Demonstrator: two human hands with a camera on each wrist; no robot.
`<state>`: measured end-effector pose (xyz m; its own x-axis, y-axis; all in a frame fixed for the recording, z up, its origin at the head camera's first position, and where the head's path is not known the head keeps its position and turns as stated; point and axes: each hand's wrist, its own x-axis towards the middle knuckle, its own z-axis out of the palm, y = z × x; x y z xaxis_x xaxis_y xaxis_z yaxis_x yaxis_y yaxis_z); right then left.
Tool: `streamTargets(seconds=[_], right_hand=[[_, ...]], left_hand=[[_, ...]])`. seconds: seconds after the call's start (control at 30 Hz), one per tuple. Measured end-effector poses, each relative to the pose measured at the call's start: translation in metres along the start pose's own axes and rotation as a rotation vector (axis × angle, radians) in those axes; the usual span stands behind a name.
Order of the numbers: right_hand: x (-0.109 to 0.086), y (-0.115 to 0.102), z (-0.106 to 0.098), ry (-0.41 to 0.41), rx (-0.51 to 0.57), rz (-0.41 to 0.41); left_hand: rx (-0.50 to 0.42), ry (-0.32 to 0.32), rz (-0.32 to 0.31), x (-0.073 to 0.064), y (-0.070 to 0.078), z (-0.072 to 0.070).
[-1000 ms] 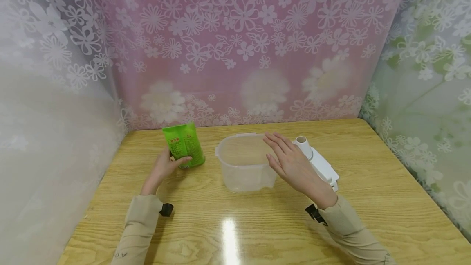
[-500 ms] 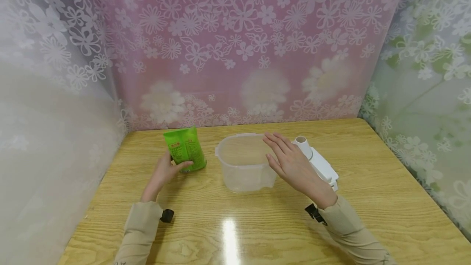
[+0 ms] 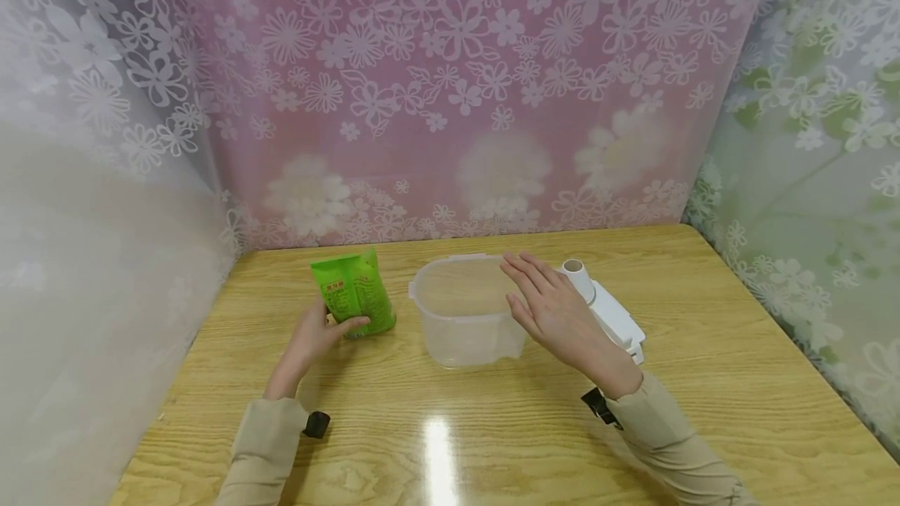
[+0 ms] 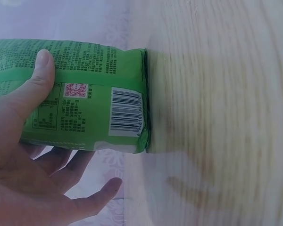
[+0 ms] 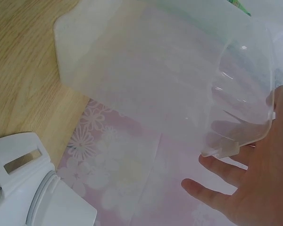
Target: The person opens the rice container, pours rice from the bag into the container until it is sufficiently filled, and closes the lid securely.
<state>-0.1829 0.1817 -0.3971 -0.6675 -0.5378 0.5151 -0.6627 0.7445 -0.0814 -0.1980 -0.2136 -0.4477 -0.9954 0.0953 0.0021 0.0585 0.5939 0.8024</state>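
My left hand grips a green printed bag that stands nearly upright at the left of the table. In the left wrist view the thumb lies across its printed face, which bears a barcode, while the other fingers reach behind and beneath it. The bag's end seam is right at the wood. My right hand lies at the right end of a clear plastic container with an open top. Its fingers are extended and spread at the rim, as the right wrist view shows; the container's right end is partly hidden behind them.
A white plastic lid with a round spout lies right of the container, partly behind the right hand. The wooden table meets floral curtains at the back and sides.
My left hand and the green bag have shifted slightly toward me, and the bag's top has come lower in view. The right hand and the container have stayed in place.
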Motion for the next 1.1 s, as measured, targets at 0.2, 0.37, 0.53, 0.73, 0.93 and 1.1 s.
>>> streamTargets(seconds=[0.2, 0.37, 0.53, 0.73, 0.93, 1.1], right_hand=[[0.000, 0.000, 0.000, 0.015, 0.005, -0.009], [0.000, 0.000, 0.000, 0.012, 0.005, -0.010], [0.000, 0.000, 0.000, 0.020, 0.008, -0.015], [0.000, 0.000, 0.000, 0.023, 0.010, -0.015], [0.000, 0.000, 0.000, 0.021, 0.010, -0.016], [0.000, 0.000, -0.001, 0.007, 0.013, -0.011]], left_hand=[[-0.024, -0.022, 0.026, -0.005, 0.001, 0.000], [0.001, -0.023, 0.036, -0.010, 0.002, 0.001], [0.019, -0.023, 0.036, -0.014, 0.004, 0.003], [0.021, -0.014, 0.029, -0.019, 0.008, 0.005], [0.021, 0.000, 0.014, -0.022, 0.008, 0.008], [-0.006, -0.012, 0.001, -0.023, 0.008, 0.008]])
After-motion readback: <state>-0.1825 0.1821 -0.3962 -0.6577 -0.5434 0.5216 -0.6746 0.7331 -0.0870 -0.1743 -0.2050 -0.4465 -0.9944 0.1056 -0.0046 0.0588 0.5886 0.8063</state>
